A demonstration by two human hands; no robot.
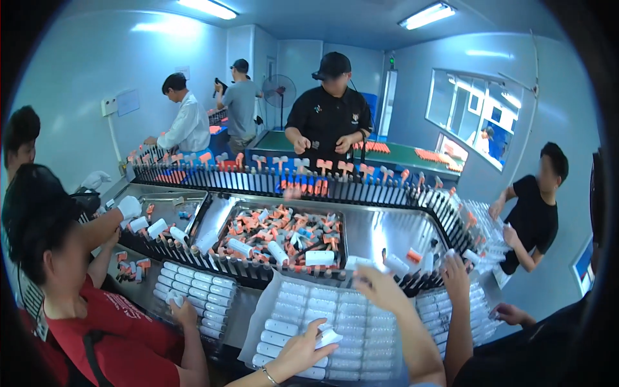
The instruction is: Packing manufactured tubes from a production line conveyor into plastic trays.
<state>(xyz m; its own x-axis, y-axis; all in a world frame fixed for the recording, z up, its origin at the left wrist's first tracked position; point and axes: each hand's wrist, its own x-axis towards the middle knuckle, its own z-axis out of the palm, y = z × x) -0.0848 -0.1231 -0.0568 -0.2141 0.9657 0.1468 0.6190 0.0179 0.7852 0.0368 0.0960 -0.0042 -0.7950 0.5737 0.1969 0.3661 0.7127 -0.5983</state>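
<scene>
My left hand (303, 353), with a bracelet at the wrist, is closed around a white plastic casing (329, 337). Below and around it lies a clear blister tray (348, 309); smooth white casings (277, 339) fill part of its left side. Stretched forward over the tray's far right part, my right hand (380, 288) is near the black rack edge of the workstation. Its fingers are blurred, so whether they hold anything is unclear. Just beyond them a white casing (360, 262) rests by the rack.
A metal bin (284, 232) beyond the rack is heaped with orange, grey and black parts. On the left, a person in red (122, 335) works over another tray (193, 293). A co-worker's arm (458, 290) reaches in close on my right. Someone in black (332, 116) stands opposite.
</scene>
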